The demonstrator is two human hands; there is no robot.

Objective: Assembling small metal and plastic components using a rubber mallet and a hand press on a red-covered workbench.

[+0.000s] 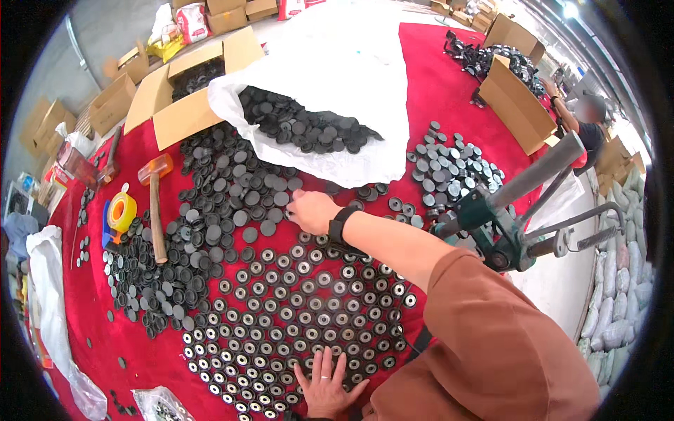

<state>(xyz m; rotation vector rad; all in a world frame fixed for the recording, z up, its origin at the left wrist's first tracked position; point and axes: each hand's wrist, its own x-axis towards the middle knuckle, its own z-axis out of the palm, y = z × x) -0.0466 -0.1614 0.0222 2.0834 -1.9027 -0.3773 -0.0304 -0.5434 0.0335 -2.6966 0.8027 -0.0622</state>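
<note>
My left hand (326,387) lies palm down with fingers spread, on the near edge of a wide layer of round black caps with silvery ring-shaped metal centres (279,331). My right hand (312,212) reaches out to the near right side of a heap of plain black round caps (219,186). Its fingers are curled together and pointed at the caps; whatever they hold is hidden. Just beyond that hand lies a white sack (372,165), open, with more black caps (309,126) spilling inside its mouth.
A mallet with an orange head (159,235) and yellow tape (123,212) lie left on the red cloth (91,309). A green metal hand press (495,228) stands right. Cardboard boxes (184,121) are behind. A co-worker (588,130) is far right, beside a box of black parts (516,105).
</note>
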